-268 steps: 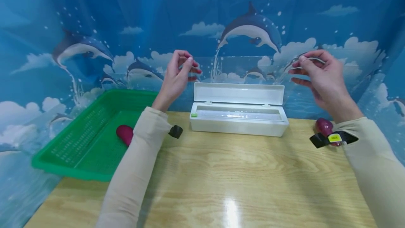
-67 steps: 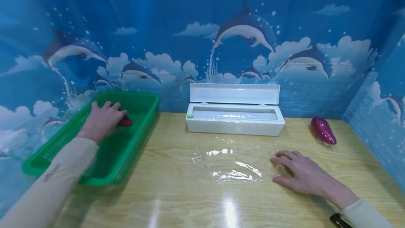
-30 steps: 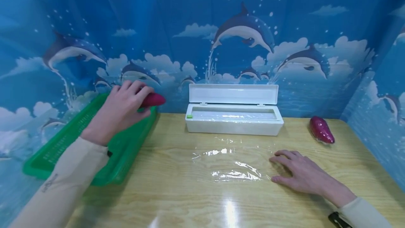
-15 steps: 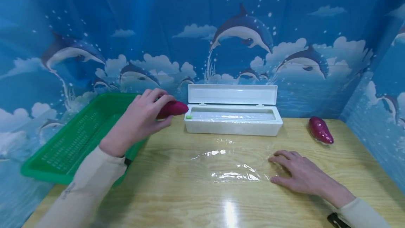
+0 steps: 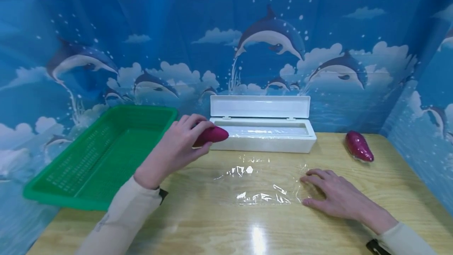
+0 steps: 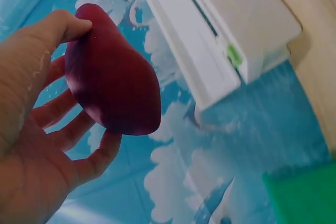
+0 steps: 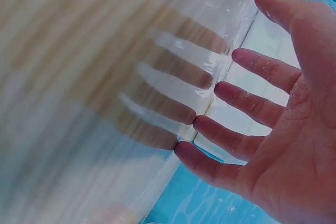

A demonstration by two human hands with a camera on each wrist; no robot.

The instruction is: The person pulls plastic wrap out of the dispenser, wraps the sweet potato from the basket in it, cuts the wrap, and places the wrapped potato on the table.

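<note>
In the head view my left hand point(image 5: 177, 145) holds a purple-red sweet potato point(image 5: 216, 135) above the table, in front of the left end of the white cling film dispenser point(image 5: 269, 145). The left wrist view has thumb and fingers curled round the sweet potato point(image 6: 113, 77). A clear sheet of cling film point(image 5: 262, 198) lies slightly wrinkled on the table. At its right edge my right hand point(image 5: 336, 194) rests with spread, relaxed fingers; the right wrist view has the fingertips point(image 7: 202, 161) touching the film's edge. A second sweet potato point(image 5: 359, 146), shiny with film, lies at the far right.
The green basket point(image 5: 99, 204) stands on the left, with nothing visible in it. The dispenser's lid point(image 5: 260, 106) stands raised against the dolphin-print backdrop point(image 5: 198, 30). A wooden table point(image 5: 219, 231) carries everything.
My left hand has lifted the sweet potato out of the basket and carried it right, towards the film. Earlier both hands held the film up; now it lies on the table. The right hand stays put lately.
</note>
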